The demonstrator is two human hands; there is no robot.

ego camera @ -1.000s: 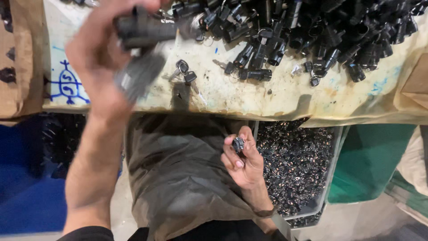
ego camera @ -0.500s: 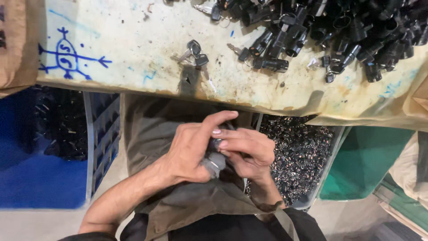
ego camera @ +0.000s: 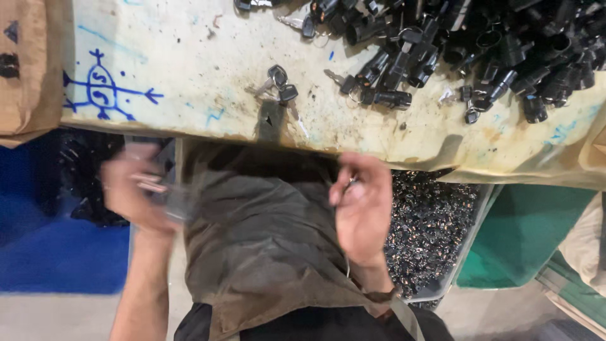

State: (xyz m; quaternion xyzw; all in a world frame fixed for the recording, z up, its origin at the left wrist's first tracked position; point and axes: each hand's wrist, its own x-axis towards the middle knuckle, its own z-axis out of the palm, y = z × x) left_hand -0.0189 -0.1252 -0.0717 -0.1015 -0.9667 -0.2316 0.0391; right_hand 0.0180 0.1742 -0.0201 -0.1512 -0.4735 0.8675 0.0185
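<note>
My left hand [ego camera: 134, 191] is blurred, low on the left over the edge of a blue bin. It is closed around a grey metal lock part [ego camera: 169, 197]. My right hand [ego camera: 363, 211] hovers over my brown apron [ego camera: 265, 252], just below the table edge. Its fingers are curled, and thumb and forefinger pinch a small part [ego camera: 351, 184] that barely shows. Both hands are below the tabletop and about a forearm's length apart.
A worn pale tabletop [ego camera: 208, 57] carries a blue pen drawing [ego camera: 101, 88], a pair of keys [ego camera: 278, 85] and a heap of black lock cylinders [ego camera: 480, 44]. Below it stand a clear crate of small metal pieces [ego camera: 435, 227], a blue bin [ego camera: 57, 252] and a green container [ego camera: 530, 240]. Cardboard [ego camera: 25, 69] is on the left.
My left hand came down from the table with the grey part and met the right hand over my lap. It has now swung out to the left, and the right hand has lifted slightly.
</note>
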